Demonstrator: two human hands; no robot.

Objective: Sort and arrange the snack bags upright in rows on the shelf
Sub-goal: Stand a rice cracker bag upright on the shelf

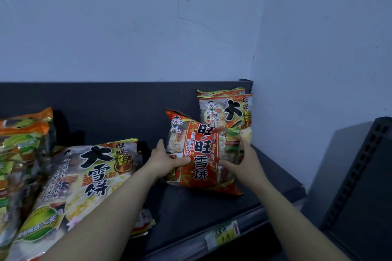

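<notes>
Both hands are on the red bag (201,150) right now. The left hand (167,161) grips its lower left edge and the right hand (244,163) the lower right, each with a thumb laid across the front. I can't see the rest of the fingers, they're probably round the back. The bag is tilted, top leaning left, down on the shelf (212,207) towards the right end. It's just in front of the standing bags (227,110) in the back corner. Can't tell if its bottom edge is touching the shelf or hanging just above it.

My guess on handling: super light, puffed with air, crinkly glossy film that's fairly slippery. The rice crackers inside would snap if you squeezed the middle. So holding it by the side edges seems right to me, gentle pressure only, and let the bottom seam carry it once it's down. Being soft and air-filled, it'll probably flop over unless it leans on the bags behind.

There's also a big bag (84,180) lying flat on the left, plus a pile (21,144) past it that needs sorting.
</notes>
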